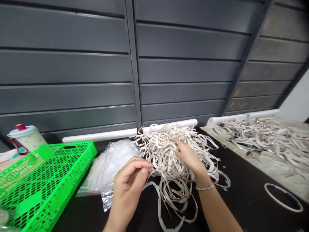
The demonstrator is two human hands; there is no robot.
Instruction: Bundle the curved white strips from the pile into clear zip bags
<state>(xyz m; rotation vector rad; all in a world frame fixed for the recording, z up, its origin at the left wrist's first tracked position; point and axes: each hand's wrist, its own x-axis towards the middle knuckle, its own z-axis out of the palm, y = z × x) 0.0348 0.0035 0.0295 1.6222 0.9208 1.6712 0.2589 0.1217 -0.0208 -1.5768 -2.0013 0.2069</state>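
Note:
A tangled heap of narrow whitish strips (166,161) with brownish shiny edges lies on the black table. My right hand (185,154), with a bracelet at the wrist, reaches into the top of this heap, its fingers curled around part of a strip. Just left of the heap is my left hand (131,183), thumb and index finger brought close in a pinch, the other fingers curled. Whatever sits between those fingertips is too small to make out. Clear plastic bags (113,161) with red lines lie behind the left hand.
A green plastic basket (65,190) stands at the left, with a lidded cup (27,137) behind it. White rolls (101,135) lie along the grey panelled wall (181,45). On the right are more strips (270,138) and a white ring (283,197).

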